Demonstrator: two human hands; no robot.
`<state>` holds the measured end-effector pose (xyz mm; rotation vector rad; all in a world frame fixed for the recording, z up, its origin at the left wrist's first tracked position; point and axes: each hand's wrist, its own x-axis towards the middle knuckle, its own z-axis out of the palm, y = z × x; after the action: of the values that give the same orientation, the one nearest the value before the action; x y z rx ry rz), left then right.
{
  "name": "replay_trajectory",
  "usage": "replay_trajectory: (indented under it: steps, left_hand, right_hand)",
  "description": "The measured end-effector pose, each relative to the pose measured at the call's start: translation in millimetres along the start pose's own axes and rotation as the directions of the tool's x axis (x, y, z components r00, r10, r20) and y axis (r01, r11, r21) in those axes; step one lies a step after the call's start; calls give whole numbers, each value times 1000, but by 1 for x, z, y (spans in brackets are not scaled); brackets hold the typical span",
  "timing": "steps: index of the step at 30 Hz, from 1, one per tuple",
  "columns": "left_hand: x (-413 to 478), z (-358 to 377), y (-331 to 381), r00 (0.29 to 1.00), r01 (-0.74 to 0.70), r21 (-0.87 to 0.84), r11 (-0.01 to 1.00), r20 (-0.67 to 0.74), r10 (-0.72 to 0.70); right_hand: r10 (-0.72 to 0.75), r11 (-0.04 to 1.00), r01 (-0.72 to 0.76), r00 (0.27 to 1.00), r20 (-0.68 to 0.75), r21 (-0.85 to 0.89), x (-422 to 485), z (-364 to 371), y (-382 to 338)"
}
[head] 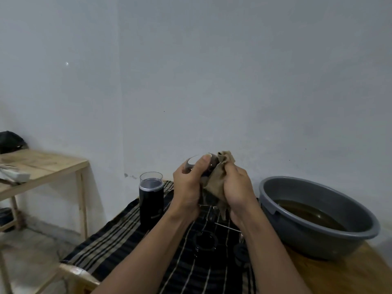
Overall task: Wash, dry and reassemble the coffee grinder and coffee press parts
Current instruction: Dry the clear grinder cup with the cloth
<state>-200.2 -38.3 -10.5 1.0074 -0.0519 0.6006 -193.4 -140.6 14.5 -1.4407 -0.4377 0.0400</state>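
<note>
My left hand (187,185) grips a clear glass beaker (191,163) of the coffee press, held tilted above the table. My right hand (236,187) holds a brown cloth (222,166) bunched against and partly inside the beaker. The black coffee grinder (151,201) with its clear lid stands upright on the striped cloth (118,236), just left of my left hand. Below my wrists lie a black ring-shaped part (204,242), a thin metal rod (227,227) and a small black knob (240,252), partly hidden by my right forearm.
A grey basin (297,234) with brownish water sits on the table at the right. A light wooden side table (48,168) with white and dark items stands at the left. A plain wall is behind.
</note>
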Motion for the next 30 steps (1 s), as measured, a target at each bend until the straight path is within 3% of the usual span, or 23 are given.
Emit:
replay_trajectory:
  steps: [2, 3, 5, 6, 7, 8, 10, 11, 13, 15, 17, 19, 21, 23, 26, 30]
  left_hand:
    - [1, -3, -1, 999, -32, -19, 999, -28, 31]
    - [4, -6, 0, 999, -18, -43, 999, -47, 16]
    - [12, -10, 7, 997, 41, -64, 997, -69, -45]
    - [14, -12, 11, 995, 72, -62, 996, -71, -76]
    - [15, -12, 13, 994, 78, -47, 996, -76, -81]
    - [12, -11, 14, 995, 50, -15, 999, -81, -52]
    - [3, -7, 11, 996, -46, 43, 998, -81, 49]
    - [-2, -6, 9, 993, -82, 57, 995, -81, 86]
    - [-7, -6, 9, 976, -143, 70, 987, -153, 153]
    - [-9, -10, 12, 944, -207, 98, 973, -240, 225]
    - [-10, -15, 16, 895, -310, 148, 939, -288, 341]
    - [-11, -24, 24, 831, -397, 220, 891, -326, 450]
    - [-10, -37, 35, 800, -392, 254, 884, -380, 464]
    - [-9, -54, 44, 820, -343, 276, 898, -379, 430]
    - [-16, -85, 51, 864, -299, 425, 854, -259, 431]
    - [-36, -139, 60, 969, -124, 543, 831, -115, 219]
  right_hand:
    - [-78, 993, 77, 997, -6, -85, -1, 6, 2]
    - [-207, 963, 202, 978, -10, -177, -5, 10, 9]
    - [-495, 798, 480, 867, 58, -365, -15, 18, 23]
    - [-561, 728, 548, 822, 102, -413, -18, 20, 30]
    - [-560, 730, 549, 822, 105, -406, -17, 18, 34]
    - [-491, 813, 482, 869, 62, -327, -15, 14, 31]
    - [-206, 972, 207, 978, 17, -110, -3, 4, 23]
    - [-84, 994, 85, 996, 25, -63, 2, 3, 17]
    - [-11, 993, 14, 1000, 25, -121, 9, 9, 10]
    - [-18, 988, 9, 998, -58, -152, 9, 26, 9]
    - [-3, 997, -5, 994, -113, -74, 6, 45, 12]
    - [-29, 999, 25, 993, -110, -34, -1, 59, 13]
    - [-117, 990, 112, 991, -61, -88, -9, 66, 16]
    - [-212, 965, 211, 977, 9, -159, -14, 69, 18]
    - [-268, 921, 272, 962, 55, -280, -6, 71, 26]
    - [-241, 869, 316, 942, 233, -382, -1, 75, 26]
